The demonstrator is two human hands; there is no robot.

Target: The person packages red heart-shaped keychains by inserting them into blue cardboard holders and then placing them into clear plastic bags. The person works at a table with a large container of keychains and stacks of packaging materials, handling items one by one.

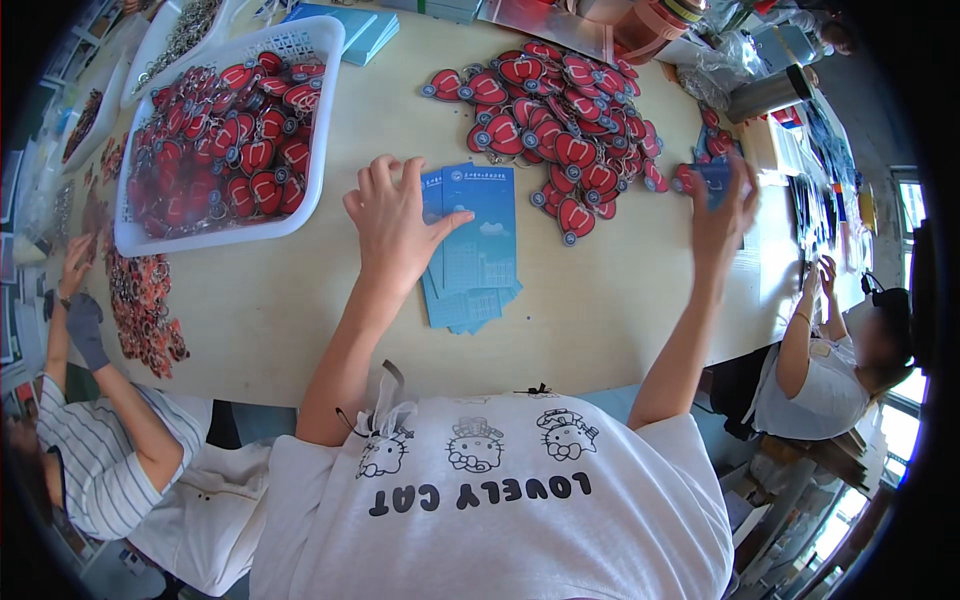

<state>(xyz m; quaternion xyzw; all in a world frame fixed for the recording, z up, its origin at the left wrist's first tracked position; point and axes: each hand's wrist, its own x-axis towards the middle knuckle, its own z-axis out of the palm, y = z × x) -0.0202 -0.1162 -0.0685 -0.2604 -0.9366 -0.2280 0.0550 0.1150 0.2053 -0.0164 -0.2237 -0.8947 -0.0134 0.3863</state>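
A small fanned stack of blue printed cards (487,235) lies on the table in front of me. My left hand (393,215) is over its left side, fingers apart and curved, thumb stretched across the top card; it grips nothing. Off to the right, my right hand (722,212) is raised, somewhat smeared by motion, with its fingers closed on a blue card (712,183). A red keychain (685,180) shows at that card's left edge; whether it is attached cannot be told. Beyond the cards spreads a heap of red keychains (575,150) with metal chains and small round blue tags.
A white plastic basket (325,130) full of red keychains stands at left. Orange-red pieces (145,310) lie beside it. More blue cards (370,38) sit at the back. A steel flask (768,94) lies at far right. Co-workers sit on both sides.
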